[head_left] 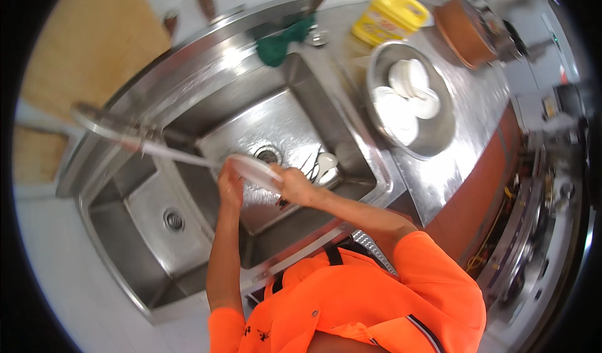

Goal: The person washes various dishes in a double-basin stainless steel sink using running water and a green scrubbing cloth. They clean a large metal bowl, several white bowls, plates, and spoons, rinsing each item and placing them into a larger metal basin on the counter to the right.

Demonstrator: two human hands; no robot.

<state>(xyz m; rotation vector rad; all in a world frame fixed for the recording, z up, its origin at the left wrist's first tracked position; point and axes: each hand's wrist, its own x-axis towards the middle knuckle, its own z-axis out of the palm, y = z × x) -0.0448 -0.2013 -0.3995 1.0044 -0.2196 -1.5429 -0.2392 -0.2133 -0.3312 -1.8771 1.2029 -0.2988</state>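
Note:
A white plate (256,170) is held tilted over the larger sink basin (257,111), seen nearly edge-on. My left hand (231,187) grips its left end, the fingers partly hidden. At its right end my right hand (297,187) is closed on the rim. The end of a long faucet (169,153) reaches to the plate's left side. Beneath and beyond the plate shows the round drain (268,154). To the right of my right hand, a white spoon-like piece (326,161) lies in the basin with some thin dark utensils.
A steel bowl (446,130) of several white dishes (407,80) stands on the right counter. Behind it are a yellow jug (390,15) and a brown pot (463,33). A green cloth (276,47) hangs on the sink's back ledge. At left is a smaller basin (147,212).

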